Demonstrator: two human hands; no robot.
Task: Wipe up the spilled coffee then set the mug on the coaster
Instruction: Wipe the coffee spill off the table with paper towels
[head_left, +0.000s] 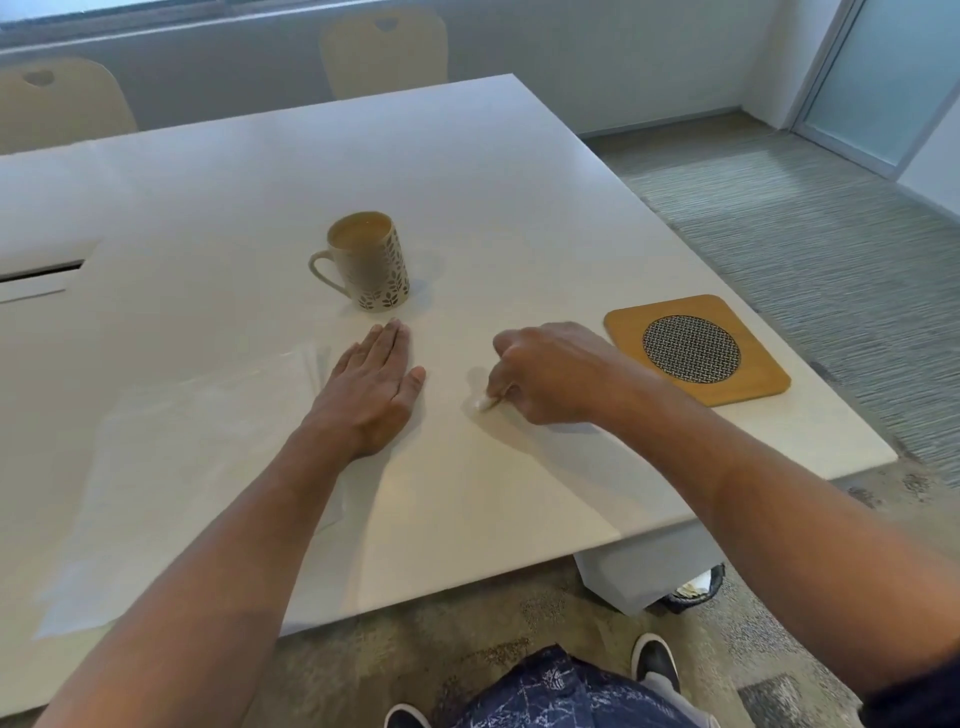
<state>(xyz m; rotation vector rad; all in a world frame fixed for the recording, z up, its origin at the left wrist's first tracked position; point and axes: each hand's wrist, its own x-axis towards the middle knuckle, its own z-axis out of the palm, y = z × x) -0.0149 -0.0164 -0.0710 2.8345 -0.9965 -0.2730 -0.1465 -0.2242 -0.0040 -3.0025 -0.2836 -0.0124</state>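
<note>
Shoes (655, 659) and patterned trousers (561, 691) show at the near edge, below the white table (467, 182). Left hand (371, 387) lies flat and open on the table, holding nothing, its wrist over a paper sheet (182, 457). Right hand (550, 371) is curled shut on a small white wad (485, 401) pressed to the table. Mug (371, 262) of coffee stands upright just beyond the left fingertips. Coaster (696, 348) lies bare at the right, well apart from the mug.

Right hand (545, 371) curls over a small white wad (485, 401), mostly hidden, material unclear. Spill not discernible on white table (467, 182). Translucent sheet (171, 467) partly under left forearm, edges faint. Bin (696, 584) mostly under table. Shoes (655, 660) cropped at bottom.
</note>
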